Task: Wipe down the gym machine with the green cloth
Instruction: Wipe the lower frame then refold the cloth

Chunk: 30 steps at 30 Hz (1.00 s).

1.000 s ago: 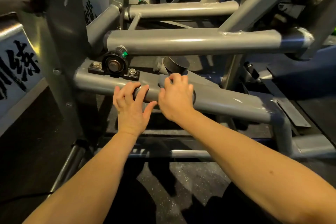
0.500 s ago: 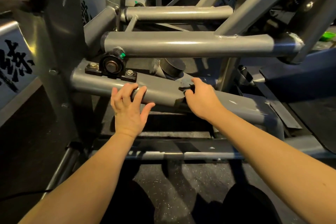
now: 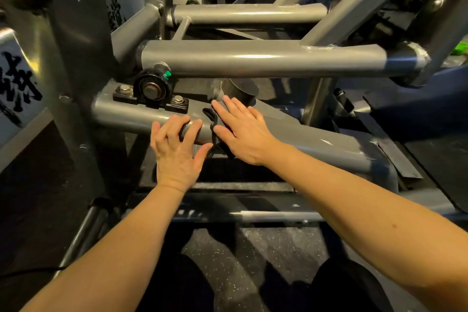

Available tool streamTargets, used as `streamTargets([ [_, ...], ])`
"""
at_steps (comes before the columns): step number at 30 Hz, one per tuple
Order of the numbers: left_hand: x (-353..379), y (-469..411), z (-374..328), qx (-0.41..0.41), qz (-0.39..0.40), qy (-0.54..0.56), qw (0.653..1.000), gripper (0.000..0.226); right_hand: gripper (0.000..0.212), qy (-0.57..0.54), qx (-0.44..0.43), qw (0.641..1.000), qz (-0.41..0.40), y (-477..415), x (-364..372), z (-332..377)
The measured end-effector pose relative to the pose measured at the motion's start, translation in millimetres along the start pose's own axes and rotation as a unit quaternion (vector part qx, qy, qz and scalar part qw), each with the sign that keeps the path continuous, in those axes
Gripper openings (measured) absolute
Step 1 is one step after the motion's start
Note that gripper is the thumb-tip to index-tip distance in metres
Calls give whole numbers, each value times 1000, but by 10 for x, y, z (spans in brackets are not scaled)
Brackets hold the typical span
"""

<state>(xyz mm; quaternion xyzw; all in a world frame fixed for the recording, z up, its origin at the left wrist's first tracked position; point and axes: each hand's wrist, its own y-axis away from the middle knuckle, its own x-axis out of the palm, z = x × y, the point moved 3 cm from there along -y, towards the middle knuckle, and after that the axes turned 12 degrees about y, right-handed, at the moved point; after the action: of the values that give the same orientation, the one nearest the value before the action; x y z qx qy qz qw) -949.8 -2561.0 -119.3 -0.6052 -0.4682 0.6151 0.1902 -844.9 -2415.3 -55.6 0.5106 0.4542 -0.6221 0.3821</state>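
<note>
Right hand (image 3: 243,132) slid left, flattening cloth (image 3: 212,119) (looks dark).

Person, head view. The left hand (image 3: 174,157) and left forearm (image 3: 121,248) occupy the 7 o'clock sector. The right hand (image 3: 243,132) and right forearm (image 3: 367,215) occupy the 4 o'clock sector. Both forearms are bare along their whole visible length, and the hands are bare too. A small dark spot (image 3: 393,225) marks the right forearm. At 6 o'clock are two knees in black trousers (image 3: 177,284). The fabric looks plain, its detail lost in shadow.
</note>
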Motion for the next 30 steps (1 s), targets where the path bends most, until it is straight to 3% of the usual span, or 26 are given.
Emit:
streamTargets([
  [5, 27, 0, 20, 14, -15, 1, 1000, 56, 53, -41, 6, 999, 12, -132, 8, -121],
  [7, 37, -3, 32, 10, -18, 12, 1000, 57, 48, -37, 54, 998, 24, -143, 2, -377],
  [10, 41, 12, 16, 4, -13, 21, 1000, 60, 39, 61, 159, 980, 99, -51, -20, -890],
  [13, 32, -8, 10, 11, -12, 12, 1000, 62, 38, 61, 220, 965, 128, -3, -45, -1001],
  [21, 20, -19, 49, 14, -7, -11, 1000, 65, 53, 4, 65, 998, -23, -142, 54, -41],
  [25, -13, -19, -27, 16, -16, 12, 1000, 58, 60, 54, 19, 995, -77, 330, 179, -324],
  [30, -14, -21, -94, -16, -7, 27, 999, 54, 64, 142, 52, 980, -128, 884, 378, -857],
])
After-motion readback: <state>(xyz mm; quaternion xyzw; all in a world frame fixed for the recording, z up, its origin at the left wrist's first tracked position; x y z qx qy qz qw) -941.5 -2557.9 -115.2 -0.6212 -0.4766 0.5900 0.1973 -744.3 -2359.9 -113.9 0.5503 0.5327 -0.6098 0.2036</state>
